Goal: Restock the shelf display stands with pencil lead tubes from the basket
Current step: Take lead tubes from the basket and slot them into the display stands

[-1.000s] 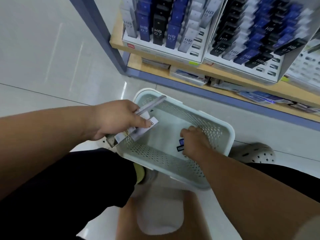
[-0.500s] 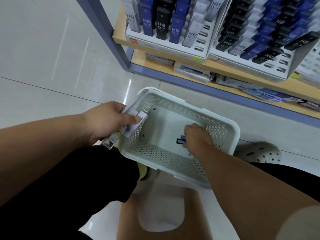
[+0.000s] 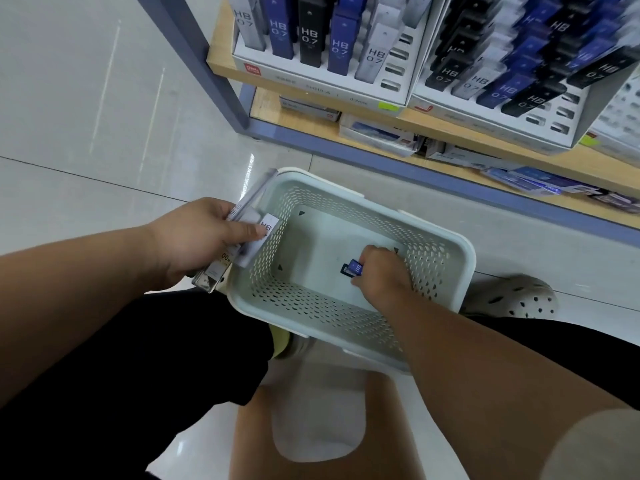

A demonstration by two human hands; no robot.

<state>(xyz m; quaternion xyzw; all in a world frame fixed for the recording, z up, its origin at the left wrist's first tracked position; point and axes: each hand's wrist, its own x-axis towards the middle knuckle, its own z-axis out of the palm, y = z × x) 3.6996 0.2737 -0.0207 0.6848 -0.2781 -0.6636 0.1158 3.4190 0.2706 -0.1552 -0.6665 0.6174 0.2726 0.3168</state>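
black legwear (image 3: pixel 138 358), pale clog (image 3: pixel 512 299)
the off-white clog is perforated with holes; a yellow-green sock (image 3: pixel 281 341) is worn.

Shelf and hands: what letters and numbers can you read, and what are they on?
"HB 0.7": on the tubes in the left display stand.
"0.7mm": on that stand's front.
"HB": on the pale tube that the left hand holds.
"HB": on the blue tube that the right hand pinches.
The red logo and the green tag: too blurred to read.
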